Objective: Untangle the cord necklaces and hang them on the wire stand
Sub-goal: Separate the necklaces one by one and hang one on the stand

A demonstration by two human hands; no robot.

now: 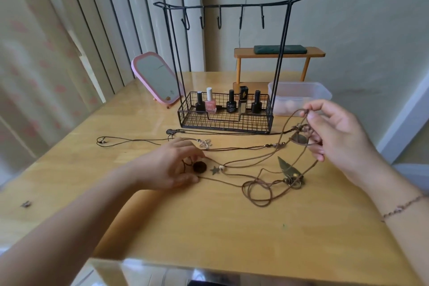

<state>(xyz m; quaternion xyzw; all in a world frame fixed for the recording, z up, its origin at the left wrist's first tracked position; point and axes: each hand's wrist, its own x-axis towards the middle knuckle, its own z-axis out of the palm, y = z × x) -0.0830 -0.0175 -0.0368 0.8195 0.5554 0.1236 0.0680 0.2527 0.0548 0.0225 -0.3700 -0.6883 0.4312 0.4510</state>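
Note:
Several brown cord necklaces (257, 189) lie tangled on the wooden table (209, 227) in front of the black wire stand (228, 6), whose hooks are bare. My right hand (336, 132) is raised to the right of the stand's basket and pinches a brown cord between thumb and forefinger, with a loop and a flat pendant hanging across its fingers. My left hand (171, 165) rests on the table and holds down cords beside a dark round pendant (199, 166) and a star charm (214, 170). A leaf pendant (286, 166) and a flower pendant (205, 143) lie among the cords.
The stand's basket (222, 121) holds several nail polish bottles. A pink mirror (156, 76) leans at back left. A clear plastic box (299, 95) and a small wooden shelf (278, 53) stand behind. A small clasp (26, 204) lies near the left edge.

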